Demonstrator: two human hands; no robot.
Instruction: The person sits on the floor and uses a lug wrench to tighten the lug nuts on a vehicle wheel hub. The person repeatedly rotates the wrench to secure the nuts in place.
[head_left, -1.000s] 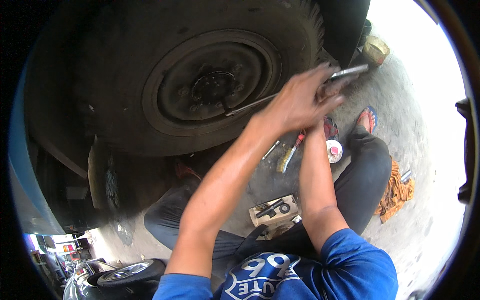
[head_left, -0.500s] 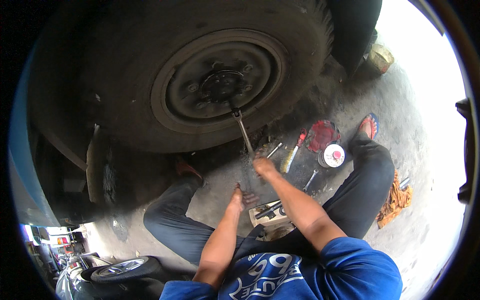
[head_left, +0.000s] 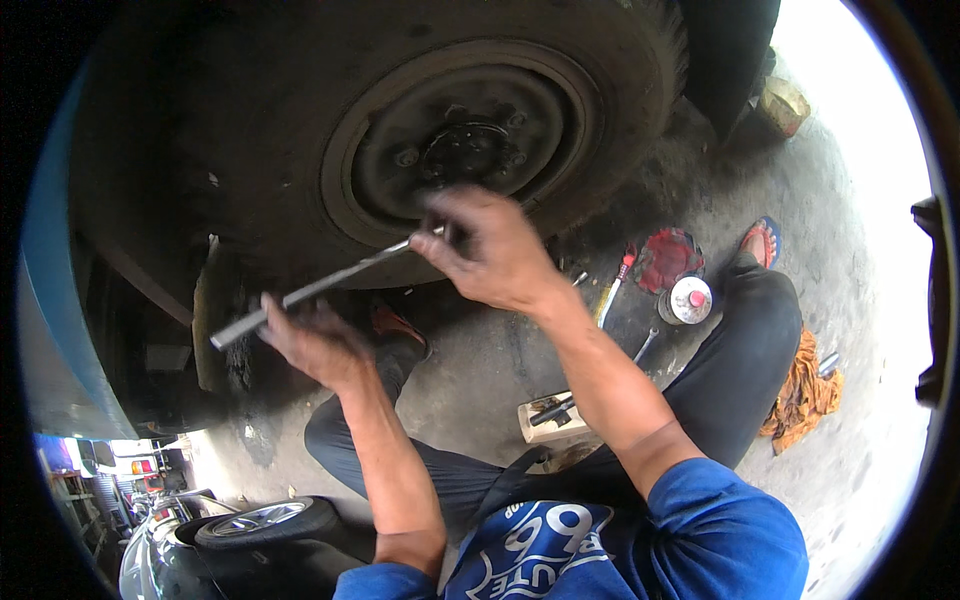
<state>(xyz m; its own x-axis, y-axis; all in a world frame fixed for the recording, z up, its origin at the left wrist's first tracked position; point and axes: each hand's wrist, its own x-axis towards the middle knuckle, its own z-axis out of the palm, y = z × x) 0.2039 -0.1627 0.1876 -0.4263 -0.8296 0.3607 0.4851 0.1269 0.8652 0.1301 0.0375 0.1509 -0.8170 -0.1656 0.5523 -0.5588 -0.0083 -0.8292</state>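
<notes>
A long metal ratchet wrench [head_left: 345,276] lies slantwise in the air in front of the wheel's lower rim. My right hand [head_left: 490,250] is closed round its upper right end, which the fingers hide; motion blurs the hand. At the lower left, the handle passes between the thumb and the smeared fingers of my left hand [head_left: 318,345], its tip sticking out past the thumb. Above the hands stands the large, dusty wheel [head_left: 365,130], with nuts around a dark, greasy hub [head_left: 465,150]. The wrench is apart from the hub.
Right of my hands lie a red-handled brush [head_left: 618,282], a red greasy patch [head_left: 670,260], a white-topped can [head_left: 686,300] and a combination spanner [head_left: 647,345]. A tray [head_left: 545,428] with dark tools sits between my legs; an orange rag [head_left: 805,400] lies beyond my right knee.
The wrench has come off the wheel's hub area and swung to a slant toward the left. My right hand has risen to its upper end; my left hand has moved up and left onto the handle.
</notes>
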